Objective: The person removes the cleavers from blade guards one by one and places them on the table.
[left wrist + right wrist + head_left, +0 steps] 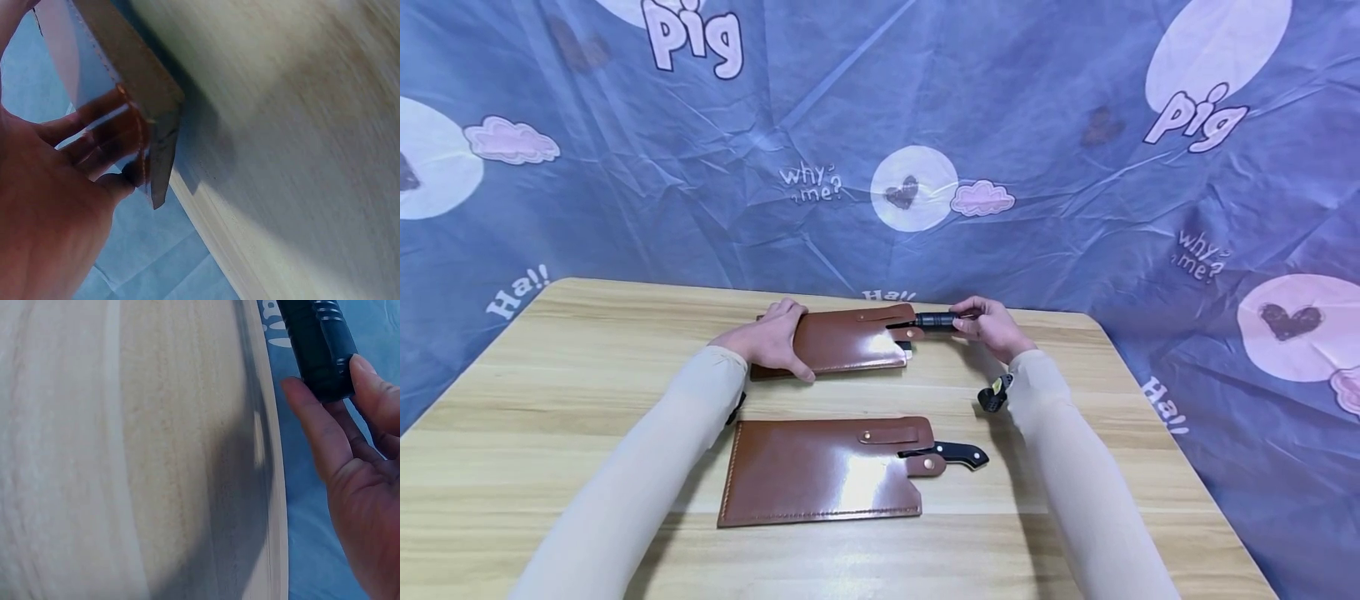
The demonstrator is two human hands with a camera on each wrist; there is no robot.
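Observation:
At the back of the table lies a brown leather knife sheath (850, 337), glossy and stitched along its edge. My left hand (771, 337) holds its left end, thumb by the near edge and fingers by the far edge. The left wrist view shows those fingers against the shiny face (94, 62), which mirrors them. A black ribbed handle (936, 322) sticks out of the sheath's right end. My right hand (988, 327) pinches the tip of this handle between thumb and fingers, seen closer in the right wrist view (362, 444). Whatever the handle joins inside the sheath is hidden.
Nearer me lies a second brown sheath (820, 475) with a riveted black knife handle (958, 454) protruding right. A small black-and-white piece (906, 350) shows under the far sheath's strap. Behind the wooden table (587, 375) hangs a blue printed cloth (820, 242).

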